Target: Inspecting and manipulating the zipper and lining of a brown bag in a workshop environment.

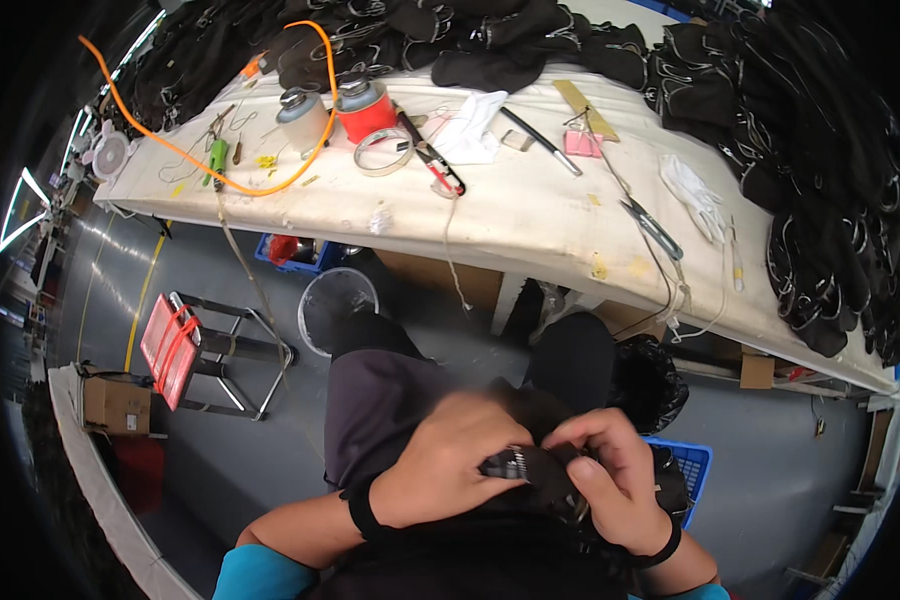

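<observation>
In my lap, my left hand (450,455) is closed around a black hair clipper (504,464), its toothed metal blade pointing right. The blade is against or very close to a dark, fuzzy-looking piece (550,480); I cannot tell whether they touch. My right hand (610,475) pinches that dark piece from the other side, thumb and fingers bent over it. Most of the piece blends into my dark clothing, so its full shape is hidden. Above my left knuckles a patch is blurred.
Ahead stands a white-covered table (530,215) with bottles (365,108), a box cutter (430,150), scissors (652,228), a white glove (692,195) and an orange hose (210,182). Dark piles (820,200) line its far and right sides. A stool (210,345), bucket (315,310) and blue crate (695,460) surround me.
</observation>
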The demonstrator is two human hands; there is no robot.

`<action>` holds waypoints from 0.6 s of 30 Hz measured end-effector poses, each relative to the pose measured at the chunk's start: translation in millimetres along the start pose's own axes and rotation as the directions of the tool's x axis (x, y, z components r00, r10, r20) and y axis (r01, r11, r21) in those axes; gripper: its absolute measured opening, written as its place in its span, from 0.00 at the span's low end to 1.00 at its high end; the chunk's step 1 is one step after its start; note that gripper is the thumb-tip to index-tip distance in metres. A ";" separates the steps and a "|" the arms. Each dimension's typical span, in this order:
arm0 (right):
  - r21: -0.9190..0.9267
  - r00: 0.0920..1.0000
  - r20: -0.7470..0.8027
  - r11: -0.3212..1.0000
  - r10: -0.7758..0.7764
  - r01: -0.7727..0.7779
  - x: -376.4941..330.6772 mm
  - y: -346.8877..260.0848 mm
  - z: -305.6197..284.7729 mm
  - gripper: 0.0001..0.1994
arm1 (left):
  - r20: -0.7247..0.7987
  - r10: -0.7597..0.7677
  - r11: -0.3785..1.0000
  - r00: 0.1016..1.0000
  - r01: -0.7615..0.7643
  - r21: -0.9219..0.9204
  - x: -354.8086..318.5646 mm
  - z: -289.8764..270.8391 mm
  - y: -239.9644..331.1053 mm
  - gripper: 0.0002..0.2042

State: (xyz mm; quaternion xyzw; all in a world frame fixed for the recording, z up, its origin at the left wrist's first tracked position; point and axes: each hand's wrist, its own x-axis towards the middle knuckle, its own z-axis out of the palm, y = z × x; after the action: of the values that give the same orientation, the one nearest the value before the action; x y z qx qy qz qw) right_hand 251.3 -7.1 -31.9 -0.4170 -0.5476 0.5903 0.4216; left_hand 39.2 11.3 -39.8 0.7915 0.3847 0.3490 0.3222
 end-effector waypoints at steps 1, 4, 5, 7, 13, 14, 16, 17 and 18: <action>-0.168 0.987 -0.042 0.975 -0.156 0.147 -4.2 -0.8 -6.9 0.20 | -0.050 -0.015 0.997 0.999 0.011 -0.071 -1.6 -0.6 -3.5 0.15; -0.522 0.942 -0.004 0.804 -0.336 0.285 -22.9 -6.9 -14.0 0.36 | -0.104 -0.214 0.954 0.971 0.185 -0.235 -16.0 -2.7 -2.7 0.17; -0.578 0.945 0.010 0.770 -0.327 0.272 -26.6 -7.1 -9.7 0.37 | -0.111 -0.191 0.954 0.975 0.157 -0.254 -14.0 -3.1 -0.2 0.16; -0.594 0.951 -0.012 0.768 -0.307 0.240 -28.3 -13.1 2.2 0.34 | -0.111 -0.160 0.953 0.981 0.124 -0.278 -13.6 -2.3 1.3 0.15; -0.126 0.997 0.050 0.990 -0.061 0.067 -22.3 -7.3 -23.0 0.11 | 0.014 0.099 0.822 0.995 -0.074 -0.564 -20.5 -10.2 -28.2 0.14; 0.093 0.991 0.056 0.987 0.125 -0.130 -24.8 -4.2 -22.0 0.11 | 0.013 0.099 0.825 0.995 -0.075 -0.561 -20.3 -13.1 -27.6 0.14; 0.251 0.969 0.005 0.938 0.247 -0.240 -27.4 0.5 -19.1 0.11 | 0.131 -0.030 0.817 0.991 0.100 -0.569 -11.1 -19.9 -18.5 0.19; 0.407 0.928 -0.023 0.852 0.371 -0.330 -27.3 1.9 -17.7 0.12 | 0.125 -0.096 0.829 0.988 0.149 -0.539 -5.1 -31.8 -1.0 0.25; 0.409 0.927 -0.027 0.850 0.374 -0.331 -26.5 2.4 -16.8 0.12 | 0.004 -0.123 0.861 0.992 0.108 -0.496 -4.0 -33.2 15.6 0.26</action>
State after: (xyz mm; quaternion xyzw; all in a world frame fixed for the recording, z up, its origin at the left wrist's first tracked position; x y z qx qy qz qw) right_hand 275.1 -27.5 -34.4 -0.4465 -0.3075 0.7334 0.4100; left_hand 16.7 8.3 -10.7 0.6529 0.3335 0.4270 0.5292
